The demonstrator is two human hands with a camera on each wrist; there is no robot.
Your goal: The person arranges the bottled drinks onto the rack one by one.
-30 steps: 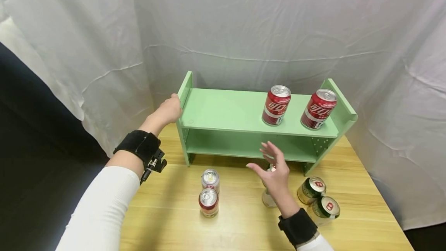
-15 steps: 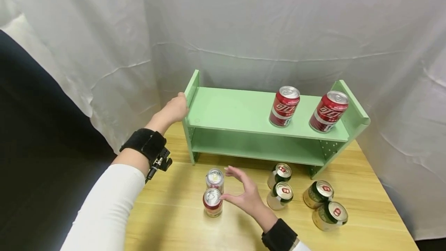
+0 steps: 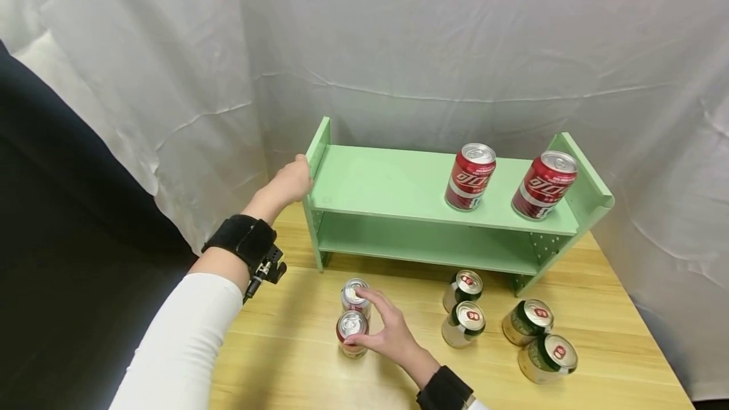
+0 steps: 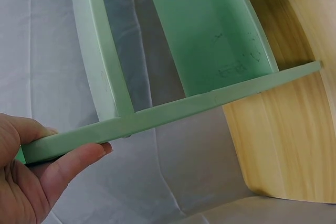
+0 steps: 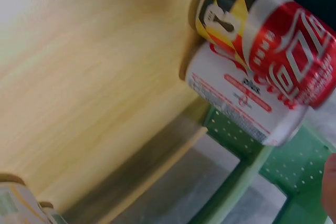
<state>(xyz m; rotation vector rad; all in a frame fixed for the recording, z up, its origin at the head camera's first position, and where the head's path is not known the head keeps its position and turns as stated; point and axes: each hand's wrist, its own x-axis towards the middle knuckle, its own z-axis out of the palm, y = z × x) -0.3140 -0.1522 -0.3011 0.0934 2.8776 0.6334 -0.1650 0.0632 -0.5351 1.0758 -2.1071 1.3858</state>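
My left hand (image 3: 293, 181) grips the upright left side panel of a green two-tier shelf (image 3: 393, 185); in the left wrist view the thumb and palm of that hand (image 4: 52, 153) clamp the panel's edge (image 4: 173, 111). My right hand (image 3: 383, 329) reaches around the nearer of two red cans (image 3: 352, 333) on the table, its thumb by that can's side and its fingers stretched over to the rear red can (image 3: 354, 293). The grasp is not closed. The right wrist view shows a red and white can (image 5: 262, 82) close up and blurred.
Two red cans (image 3: 470, 176) (image 3: 544, 183) stand on the shelf's top board at the right. Several green and gold cans (image 3: 468, 323) (image 3: 549, 357) stand on the wooden table (image 3: 296, 366) before the shelf's right half. White cloth hangs behind and beside.
My right hand swept left from the green cans across the table and came down beside the two red cans. The left hand stayed on the shelf's side panel.
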